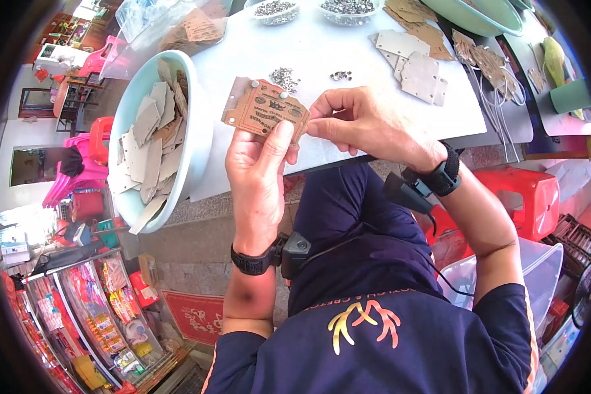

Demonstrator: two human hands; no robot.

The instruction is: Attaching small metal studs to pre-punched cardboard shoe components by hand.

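My left hand (257, 161) is closed on a flat brown printed patch (259, 105), leather-like, with the thumb pressed on its face. A few round metal studs or holes show along its edges, and a grey edge sticks out at its left. At the patch's right corner, my right hand (368, 118) pinches thumb and forefinger together, touching the edge. Whatever lies between those fingertips is hidden. Just beyond the patch, a small pile of metal studs (284, 79) rests on the white tabletop (243, 49), with a smaller cluster of studs (341, 75) to its right.
A pale blue basin (200, 141) full of grey and brown patches stands at the left. Two clear tubs (274, 12) of metal parts sit at the far edge. Stacked patches (420, 75) lie at the right, near white cords (499, 98) and a red stool (522, 200).
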